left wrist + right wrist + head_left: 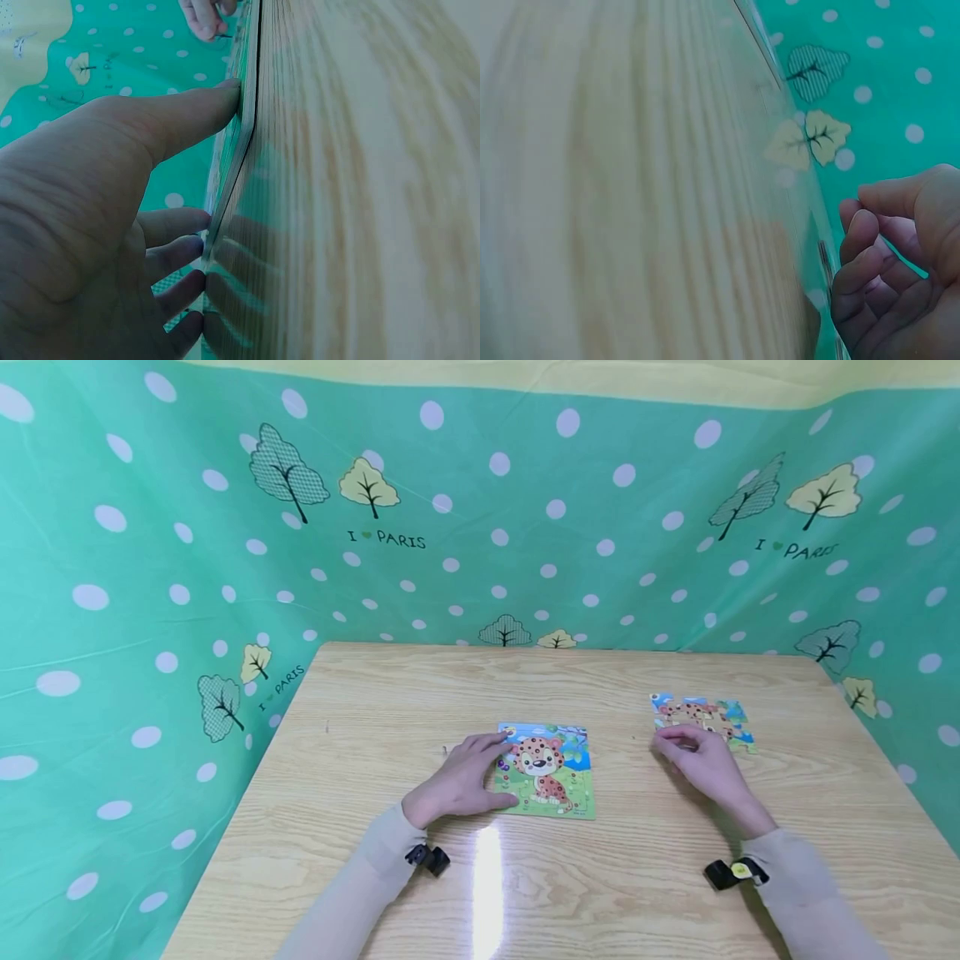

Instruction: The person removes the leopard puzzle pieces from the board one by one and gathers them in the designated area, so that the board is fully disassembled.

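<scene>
A square puzzle board (566, 777) with a spotted leopard cub picture lies flat on the wooden table. My left hand (465, 777) rests at its left side, thumb and fingers spread and touching it. The left wrist view has the thumb (191, 120) along the board's thin edge, with the other fingertips lower down that edge. My right hand (701, 764) is in front of a partly joined jigsaw (697, 714), thumb and forefinger pinched together. From the left wrist, a thin dark-edged puzzle piece appears at its fingertips; the right wrist view hides most of it.
The wooden table (360, 710) has a bright light reflection near its front. A green dotted cloth (525, 518) with trees printed on it hangs behind and at both sides. Black camera straps (427, 858) sit on both wrists.
</scene>
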`<state>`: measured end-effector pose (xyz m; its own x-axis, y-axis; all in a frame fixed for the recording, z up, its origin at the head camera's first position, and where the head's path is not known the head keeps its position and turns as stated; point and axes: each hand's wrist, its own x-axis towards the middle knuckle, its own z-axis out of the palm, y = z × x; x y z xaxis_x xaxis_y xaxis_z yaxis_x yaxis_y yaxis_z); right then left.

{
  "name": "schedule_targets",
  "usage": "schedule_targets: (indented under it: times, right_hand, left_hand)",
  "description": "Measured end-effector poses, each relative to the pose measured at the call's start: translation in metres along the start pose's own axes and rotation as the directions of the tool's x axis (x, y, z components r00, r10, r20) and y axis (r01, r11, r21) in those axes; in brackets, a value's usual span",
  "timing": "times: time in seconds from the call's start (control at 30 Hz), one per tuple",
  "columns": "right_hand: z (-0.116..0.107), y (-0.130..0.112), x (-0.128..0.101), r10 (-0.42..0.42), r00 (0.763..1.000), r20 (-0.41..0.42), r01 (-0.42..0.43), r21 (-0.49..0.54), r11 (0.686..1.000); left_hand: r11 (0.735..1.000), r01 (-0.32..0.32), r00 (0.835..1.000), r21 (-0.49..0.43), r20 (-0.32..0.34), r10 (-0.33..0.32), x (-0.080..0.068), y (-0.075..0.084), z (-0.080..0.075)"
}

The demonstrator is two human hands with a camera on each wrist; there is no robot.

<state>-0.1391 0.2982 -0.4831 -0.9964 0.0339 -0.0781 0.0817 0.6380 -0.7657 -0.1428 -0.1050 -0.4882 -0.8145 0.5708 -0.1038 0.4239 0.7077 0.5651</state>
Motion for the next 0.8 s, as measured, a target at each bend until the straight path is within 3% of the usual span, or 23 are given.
schedule_targets:
  times: [0.23, 0.8]
  right_hand:
    - [0.011, -0.01, -0.002, -0.052, 0.998, 0.031, 0.053, -0.009, 0.999]
    - [0.042, -0.027, 0.0, -0.096, 0.991, 0.091, 0.094, 0.025, 0.995]
  left_hand:
    - [1.0, 0.004, 1.0, -0.007, 0.004, -0.004, -0.001, 0.001, -0.001]
    - [1.0, -0.005, 1.0, -0.008, 0.003, 0.005, -0.001, 0.0, -0.001]
